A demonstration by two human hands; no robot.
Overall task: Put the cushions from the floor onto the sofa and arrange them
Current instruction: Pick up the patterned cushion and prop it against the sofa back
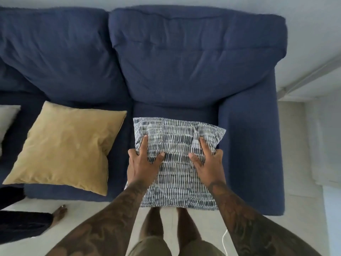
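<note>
Cushions are the matter at hand, and the patterned cushion (177, 161) sits pinched between both hands on the right seat of the navy sofa (251, 145), its near edge overhanging the seat front. No brand, label or lettering can be read anywhere on it; the cover is a thin white cotton-like fabric printed with rows of short dark blue-grey dashes, square in outline and creased where it is squeezed. The left hand (143, 167) clamps the cushion's left edge, fingers spread over the top face and thumb pressed inward, while the right hand (208, 168) mirrors it on the right edge, so the fabric bunches between them. Just left of this hold lies a mustard cushion (68, 146), square, plump, with a matte velvety surface and pointed corners, flat on the neighbouring seat and apart from the held one. Farther left of that, a pale grey cushion (7, 117) shows only a corner at the frame edge. Beyond the held cushion rise two soft, wrinkled back pillows in coarse woven navy cloth, and to its right stands the boxy padded armrest (252, 115), close beside the right hand
</note>
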